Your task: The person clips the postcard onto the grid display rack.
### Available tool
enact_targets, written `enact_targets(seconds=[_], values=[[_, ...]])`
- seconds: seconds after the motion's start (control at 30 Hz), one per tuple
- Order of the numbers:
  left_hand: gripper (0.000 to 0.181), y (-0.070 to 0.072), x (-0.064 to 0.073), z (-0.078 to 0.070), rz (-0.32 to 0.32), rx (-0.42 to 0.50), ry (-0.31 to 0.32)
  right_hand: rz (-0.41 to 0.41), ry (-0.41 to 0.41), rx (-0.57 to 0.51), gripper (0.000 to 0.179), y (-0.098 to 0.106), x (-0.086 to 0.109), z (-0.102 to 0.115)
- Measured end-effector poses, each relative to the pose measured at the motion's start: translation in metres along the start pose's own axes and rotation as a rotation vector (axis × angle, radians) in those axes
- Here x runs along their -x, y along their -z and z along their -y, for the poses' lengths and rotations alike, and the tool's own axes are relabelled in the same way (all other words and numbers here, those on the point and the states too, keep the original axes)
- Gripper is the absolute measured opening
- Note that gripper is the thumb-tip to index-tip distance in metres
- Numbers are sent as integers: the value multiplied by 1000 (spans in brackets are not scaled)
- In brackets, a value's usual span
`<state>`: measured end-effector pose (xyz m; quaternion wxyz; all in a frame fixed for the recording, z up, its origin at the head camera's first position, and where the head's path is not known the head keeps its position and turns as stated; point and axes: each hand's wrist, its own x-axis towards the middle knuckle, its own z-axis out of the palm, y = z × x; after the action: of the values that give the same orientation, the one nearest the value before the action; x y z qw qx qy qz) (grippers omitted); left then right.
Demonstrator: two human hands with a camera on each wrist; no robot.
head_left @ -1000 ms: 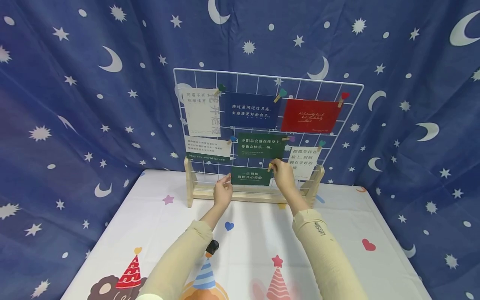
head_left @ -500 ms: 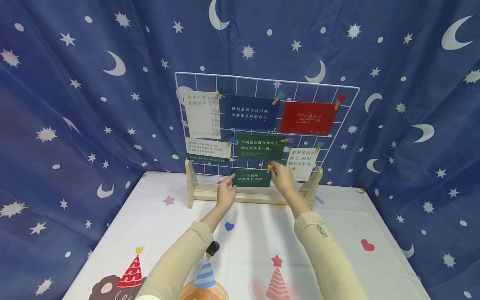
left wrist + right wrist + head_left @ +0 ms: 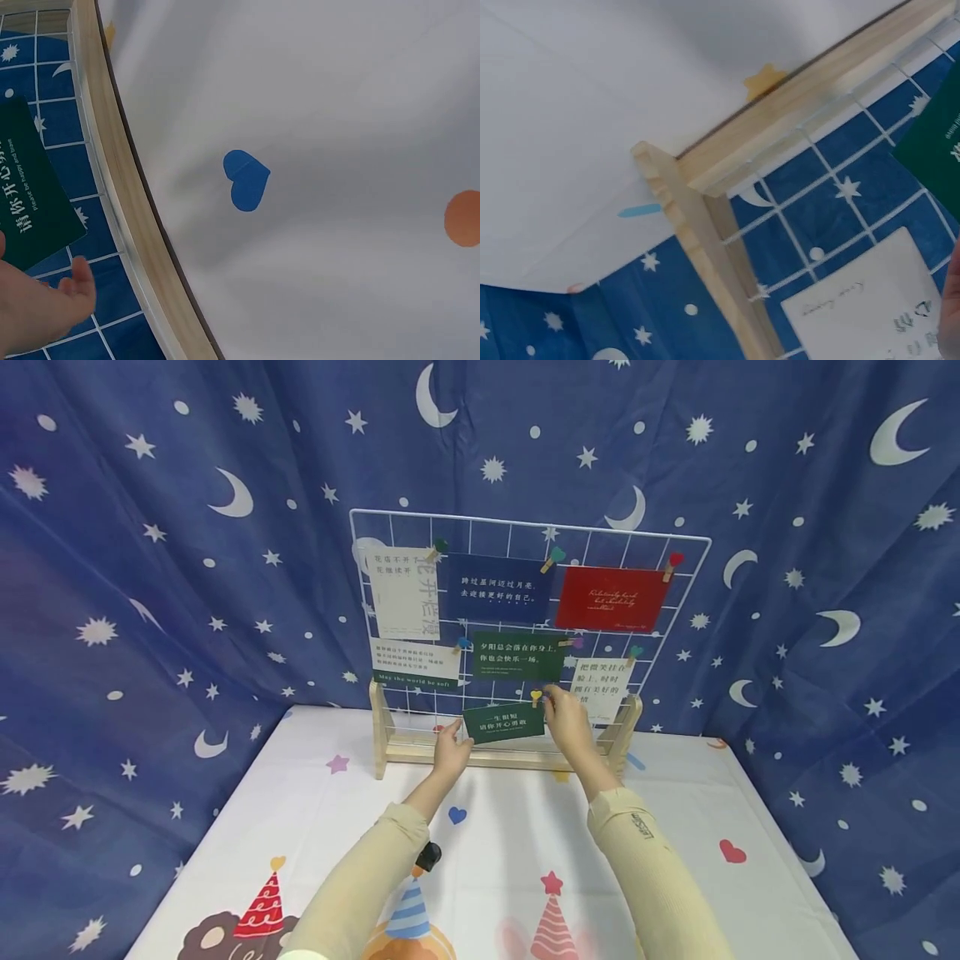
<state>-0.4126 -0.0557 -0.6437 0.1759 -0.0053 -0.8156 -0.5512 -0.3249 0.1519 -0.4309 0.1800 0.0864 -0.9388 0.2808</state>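
A small dark green card (image 3: 504, 722) hangs low on the white wire grid (image 3: 405, 700), tilted with its left end lower. A clothespin with a yellow heart (image 3: 536, 696) sits at its upper right corner. My right hand (image 3: 567, 720) is just right of that clothespin, fingertips close to the card's right end. At the card's left end my left hand (image 3: 451, 752) has its fingers up beside the edge. In the left wrist view, the left hand (image 3: 45, 304) shows a digit apart from the card. Only a sliver of my right hand (image 3: 951, 307) appears in the right wrist view.
Above hang a blue card (image 3: 498, 589), a red card (image 3: 611, 599), another green card (image 3: 517, 657) and several white ones, such as one (image 3: 600, 689) by my right hand. A wooden stand (image 3: 378, 735) holds the grid on the white tablecloth (image 3: 495, 827). Behind is a blue curtain (image 3: 300, 585).
The low green card has tipped, its left end dropping. My right hand's fingertips have moved off the yellow-heart clothespin to its right. My left hand has stayed by the card's left end.
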Motion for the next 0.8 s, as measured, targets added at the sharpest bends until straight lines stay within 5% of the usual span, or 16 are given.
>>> enact_targets(seconds=[0.03,0.13,0.23,0.3,0.4,0.63,0.8], values=[[51,-12,-8,22,19,-5,32,14,-18,1,28,0,-2,2],[48,-24,-16,44,-11,-54,95,45,-51,-3,30,-2,-5,5],[42,-31,-23,59,-28,-83,163,46,-64,-20,28,-5,-6,6],[35,-34,-25,62,-93,-103,170,22,-57,-26,25,-7,-7,7],[26,-27,-20,45,-110,-110,173,-17,-48,-10,21,-8,-8,6],[27,16,4,-42,-126,65,82,-10,4,61,19,-5,-13,2],[24,24,-6,-36,-157,156,-38,2,130,152,15,-3,-15,-1]])
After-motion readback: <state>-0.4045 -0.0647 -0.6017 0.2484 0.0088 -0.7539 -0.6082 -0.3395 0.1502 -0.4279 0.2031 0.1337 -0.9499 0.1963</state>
